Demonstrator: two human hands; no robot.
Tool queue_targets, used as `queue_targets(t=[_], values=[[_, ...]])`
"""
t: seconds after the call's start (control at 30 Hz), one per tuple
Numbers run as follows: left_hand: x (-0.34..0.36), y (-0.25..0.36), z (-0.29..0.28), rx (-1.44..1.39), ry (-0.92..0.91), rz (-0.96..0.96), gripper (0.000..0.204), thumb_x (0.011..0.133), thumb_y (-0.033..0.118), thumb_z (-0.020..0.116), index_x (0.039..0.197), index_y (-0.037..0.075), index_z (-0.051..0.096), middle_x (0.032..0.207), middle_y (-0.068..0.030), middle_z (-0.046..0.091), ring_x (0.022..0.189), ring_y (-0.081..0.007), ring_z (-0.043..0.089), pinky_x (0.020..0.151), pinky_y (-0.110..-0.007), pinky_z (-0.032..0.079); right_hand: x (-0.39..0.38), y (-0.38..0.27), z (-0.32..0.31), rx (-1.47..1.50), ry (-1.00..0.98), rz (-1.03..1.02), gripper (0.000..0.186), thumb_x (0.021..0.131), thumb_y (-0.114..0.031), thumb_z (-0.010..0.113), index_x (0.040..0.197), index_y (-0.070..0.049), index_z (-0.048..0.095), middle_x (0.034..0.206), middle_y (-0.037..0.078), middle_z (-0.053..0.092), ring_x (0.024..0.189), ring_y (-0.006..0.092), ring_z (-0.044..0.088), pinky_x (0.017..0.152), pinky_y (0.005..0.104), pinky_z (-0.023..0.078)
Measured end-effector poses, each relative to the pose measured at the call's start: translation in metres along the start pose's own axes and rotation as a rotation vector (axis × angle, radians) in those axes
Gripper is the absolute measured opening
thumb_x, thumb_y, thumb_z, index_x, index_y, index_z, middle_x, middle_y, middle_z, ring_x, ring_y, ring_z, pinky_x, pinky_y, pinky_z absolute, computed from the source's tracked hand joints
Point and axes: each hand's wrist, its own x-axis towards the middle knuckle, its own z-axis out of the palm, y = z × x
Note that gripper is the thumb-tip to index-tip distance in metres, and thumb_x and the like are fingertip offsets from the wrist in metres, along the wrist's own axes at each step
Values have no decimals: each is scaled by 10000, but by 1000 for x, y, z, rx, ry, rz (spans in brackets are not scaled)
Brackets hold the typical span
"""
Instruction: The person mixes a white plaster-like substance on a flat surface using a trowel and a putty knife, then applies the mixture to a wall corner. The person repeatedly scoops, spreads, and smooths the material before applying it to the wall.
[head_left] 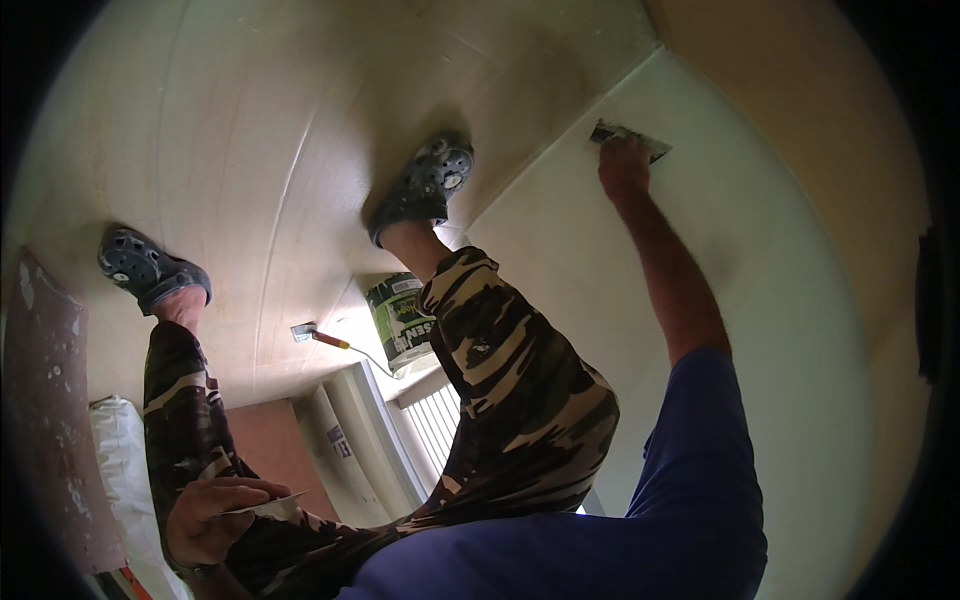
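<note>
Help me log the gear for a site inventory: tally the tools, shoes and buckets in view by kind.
Putty knives: 3 (one in the right hand on the wall, one in the left hand, one on the platform)
Clogs: 2
Buckets: 1
Total: 6

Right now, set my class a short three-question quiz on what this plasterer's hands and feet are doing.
1. True or false: the right hand presses a wide filling knife against the white wall.
2. What does the left hand hold at the thigh?
A) a paint roller B) a small flat blade C) a cloth
3. Fill in: a tub stands on the platform beside the ____ leg.

Key: 1 true; 2 B; 3 right.
</note>
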Motion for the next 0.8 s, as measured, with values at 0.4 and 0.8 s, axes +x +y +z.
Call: queue_targets(t=[0.4,0.8], values=[[3,15,7,39,6,-66,279,754,-47,480,1020,-55,563,999,-252,613,916,-344,629,804,-362,501,-48,-22,-17,105,108,-79,234,827,-187,469,1003,-73,573,1009,81,578,974,225,516,786,421,409],[2,9,-6,21,-99,-12,375,725,-112,465,1079,-23,551,1057,-257,588,953,-360,613,831,-368,493,-8,14,2,-29,88,31,221,840,-181,466,998,-82,585,991,82,588,1010,240,522,849,419,399]])
